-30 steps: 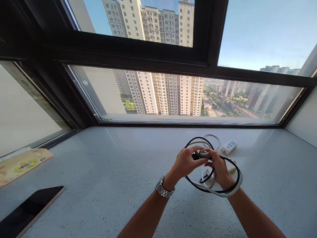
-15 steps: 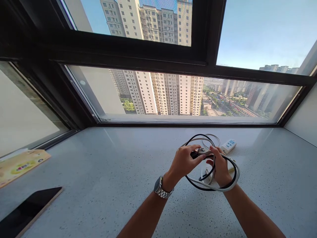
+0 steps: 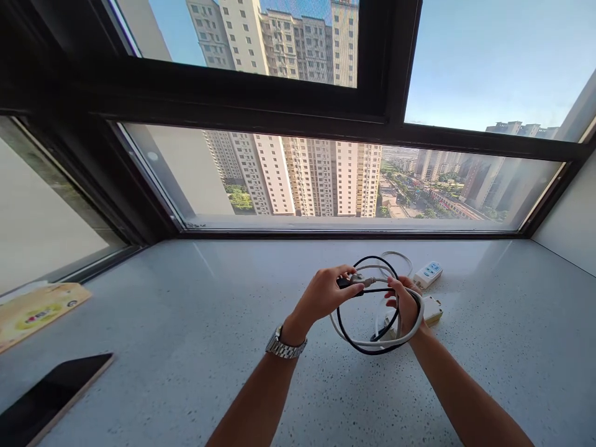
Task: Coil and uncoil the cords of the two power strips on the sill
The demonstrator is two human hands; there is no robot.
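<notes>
A loop of black and white cables [image 3: 372, 343] hangs between my hands above the speckled grey sill [image 3: 195, 347]. My left hand [image 3: 323, 293], with a metal watch on its wrist, pinches the cables and a small plug end at the top of the loop. My right hand [image 3: 404, 304] is closed round the right side of the same loop, which hangs round its wrist. Behind the hands a white power strip [image 3: 429, 273] with blue sockets lies on the sill, its thin white cord curled beside it.
A dark phone [image 3: 51, 397] lies at the near left edge. A yellow printed packet [image 3: 37, 310] sits further left. A small cream plug block [image 3: 433, 309] rests right of my right hand. Black window frames close the far side and a white wall the right.
Both hands moved a little left and up with the cables. The loop has drawn tighter and smaller, and my left hand now pulls the plug end leftward.
</notes>
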